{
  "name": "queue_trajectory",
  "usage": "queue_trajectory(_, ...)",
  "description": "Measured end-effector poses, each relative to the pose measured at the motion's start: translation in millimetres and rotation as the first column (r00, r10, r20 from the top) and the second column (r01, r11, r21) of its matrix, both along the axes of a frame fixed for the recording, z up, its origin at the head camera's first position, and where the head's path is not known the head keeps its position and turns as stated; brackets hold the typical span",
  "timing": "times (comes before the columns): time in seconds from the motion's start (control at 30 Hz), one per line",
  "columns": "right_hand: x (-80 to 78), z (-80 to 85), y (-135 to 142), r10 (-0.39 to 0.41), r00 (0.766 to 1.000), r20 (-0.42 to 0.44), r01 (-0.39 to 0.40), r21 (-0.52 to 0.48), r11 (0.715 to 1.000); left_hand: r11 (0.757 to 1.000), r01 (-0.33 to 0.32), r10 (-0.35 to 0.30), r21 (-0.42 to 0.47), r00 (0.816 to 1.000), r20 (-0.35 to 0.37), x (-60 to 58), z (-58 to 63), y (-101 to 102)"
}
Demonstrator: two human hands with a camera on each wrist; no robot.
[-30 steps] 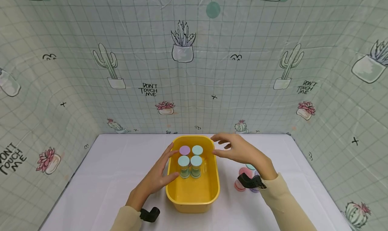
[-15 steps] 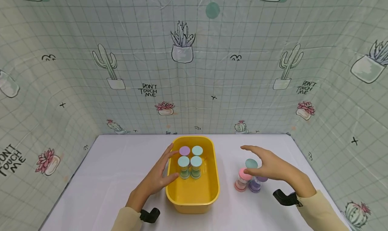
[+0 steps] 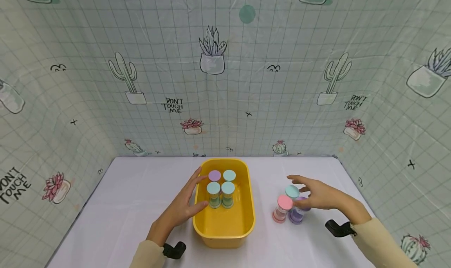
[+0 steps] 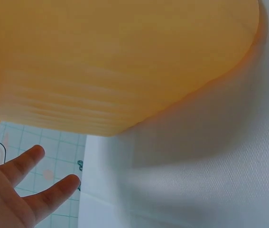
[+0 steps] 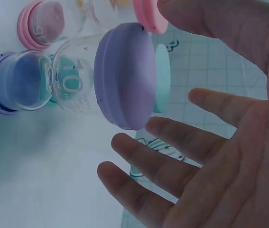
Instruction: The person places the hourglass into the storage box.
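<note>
A yellow plastic tub point(image 3: 223, 229) holds three teal-capped sand timers point(image 3: 228, 188) and one purple-capped sand timer point(image 3: 214, 175), all upright. My left hand point(image 3: 180, 206) lies along the tub's left rim, fingers spread. In the left wrist view, two straight fingers point(image 4: 53, 197) extend below the tub's wall. On the table to the right, a pink sand timer point(image 3: 284, 202), a teal one point(image 3: 291, 191) and a purple one point(image 3: 296, 216) stand close together. My right hand point(image 3: 322, 194) is over them. In the right wrist view its parted fingers surround the purple cap point(image 5: 127, 78) loosely.
A white cloth covers the table point(image 3: 148, 178). Behind and at both sides hangs a gridded curtain point(image 3: 225, 92) printed with cacti. A black wrist camera point(image 3: 339, 229) sits on the right wrist, another camera point(image 3: 174, 250) on the left.
My right hand has moved from the tub's right rim out to the right, then slightly lower over the purple sand timer. The left hand and the tub have stayed in place.
</note>
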State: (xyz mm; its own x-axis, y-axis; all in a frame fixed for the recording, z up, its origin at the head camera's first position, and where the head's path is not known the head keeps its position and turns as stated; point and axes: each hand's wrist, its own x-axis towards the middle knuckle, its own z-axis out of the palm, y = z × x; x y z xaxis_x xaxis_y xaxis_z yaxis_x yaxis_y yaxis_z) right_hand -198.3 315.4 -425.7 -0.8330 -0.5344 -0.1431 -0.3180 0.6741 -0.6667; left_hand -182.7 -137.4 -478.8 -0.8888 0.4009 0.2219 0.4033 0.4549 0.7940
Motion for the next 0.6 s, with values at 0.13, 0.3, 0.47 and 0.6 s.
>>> queue_trajectory(0.13, -5.9, -3.5, -0.1, 0.002, 0.998, 0.070, -0.002, -0.003, 1.000, 1.000, -0.005, 0.005, -0.004, 1.000, -0.003, 0.0, -0.2, 0.3)
queue_trajectory(0.3, -8.0, -2.4, -3.5, 0.002, 0.993, 0.114, -0.001, -0.009, 1.000, 1.000, -0.009, 0.009, -0.010, 1.000, 0.000, 0.7, 0.8, 0.6)
queue_trajectory(0.47, -10.8, -1.9, -6.6, 0.003, 0.993, 0.119, -0.003, -0.002, 1.000, 1.000, -0.010, 0.010, -0.012, 1.000, -0.002, 1.0, 1.3, 0.2)
queue_trajectory(0.6, -14.0, -2.6, -8.6, 0.008, 0.993, 0.116, -0.009, 0.011, 1.000, 1.000, -0.011, 0.011, -0.011, 1.000, -0.004, 1.0, 1.0, -0.2)
